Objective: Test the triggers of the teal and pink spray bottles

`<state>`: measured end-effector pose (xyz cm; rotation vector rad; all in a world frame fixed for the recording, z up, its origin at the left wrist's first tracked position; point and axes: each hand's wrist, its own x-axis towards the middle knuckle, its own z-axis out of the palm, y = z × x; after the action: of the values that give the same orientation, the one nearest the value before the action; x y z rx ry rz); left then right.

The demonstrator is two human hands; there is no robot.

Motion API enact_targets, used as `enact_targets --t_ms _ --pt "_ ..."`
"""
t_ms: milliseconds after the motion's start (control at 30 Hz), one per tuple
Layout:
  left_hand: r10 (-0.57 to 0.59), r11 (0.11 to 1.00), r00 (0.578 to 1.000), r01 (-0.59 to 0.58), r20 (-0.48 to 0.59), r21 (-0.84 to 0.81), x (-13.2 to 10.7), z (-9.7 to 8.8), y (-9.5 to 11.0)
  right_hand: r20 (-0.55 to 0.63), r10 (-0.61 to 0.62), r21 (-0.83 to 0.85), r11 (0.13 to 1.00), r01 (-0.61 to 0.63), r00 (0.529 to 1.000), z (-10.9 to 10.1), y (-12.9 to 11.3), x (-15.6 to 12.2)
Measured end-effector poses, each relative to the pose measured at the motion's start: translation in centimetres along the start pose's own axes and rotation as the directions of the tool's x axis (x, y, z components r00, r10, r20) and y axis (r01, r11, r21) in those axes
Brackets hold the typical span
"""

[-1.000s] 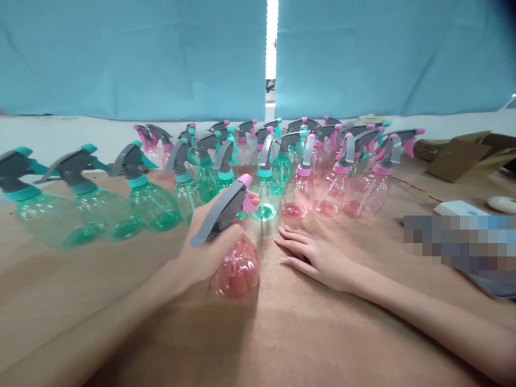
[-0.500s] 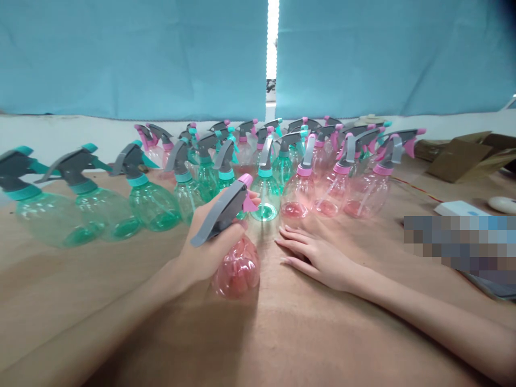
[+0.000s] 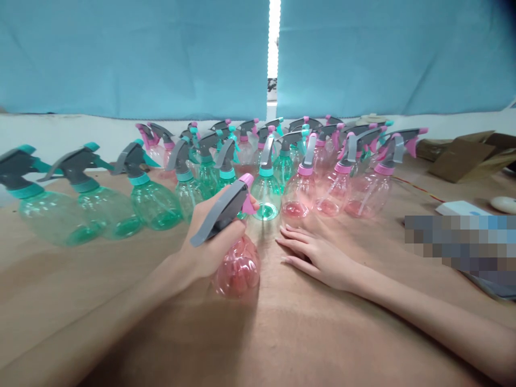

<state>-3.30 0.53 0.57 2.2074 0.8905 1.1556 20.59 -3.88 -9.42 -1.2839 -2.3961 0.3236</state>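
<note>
My left hand (image 3: 205, 244) is wrapped round the neck of a pink spray bottle (image 3: 237, 269) with a grey trigger head (image 3: 221, 211) and pink nozzle. The bottle stands on the brown table (image 3: 282, 333) in front of me. My right hand (image 3: 316, 252) lies flat on the table just right of the bottle, fingers stretched out, holding nothing. Behind both hands stand several green spray bottles (image 3: 155, 201) on the left and several pink spray bottles (image 3: 338, 185) on the right.
Flattened cardboard (image 3: 463, 156) lies at the far right. A white box (image 3: 459, 208) and a white mouse-like object (image 3: 503, 204) sit near the right edge, with a red and yellow wire (image 3: 415, 188) running to them. Blue curtains (image 3: 141, 59) hang behind the table.
</note>
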Motion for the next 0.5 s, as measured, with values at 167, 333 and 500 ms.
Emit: enact_targets --t_ms 167,333,500 --pt "-0.081 0.996 0.997 0.081 -0.005 -0.048 -0.3 0.0 -0.3 -0.016 -0.006 0.008 1.000 0.006 1.000 0.1 0.0 0.0" --pt "-0.164 0.986 0.986 0.164 -0.014 -0.036 -1.1 -0.1 -0.7 -0.019 -0.004 -0.007 1.000 0.004 1.000 0.2 0.1 -0.1" --pt "-0.186 0.982 0.982 0.183 -0.043 -0.050 -1.2 0.1 -1.1 -0.046 -0.014 -0.010 1.000 0.014 0.999 0.3 -0.2 0.0"
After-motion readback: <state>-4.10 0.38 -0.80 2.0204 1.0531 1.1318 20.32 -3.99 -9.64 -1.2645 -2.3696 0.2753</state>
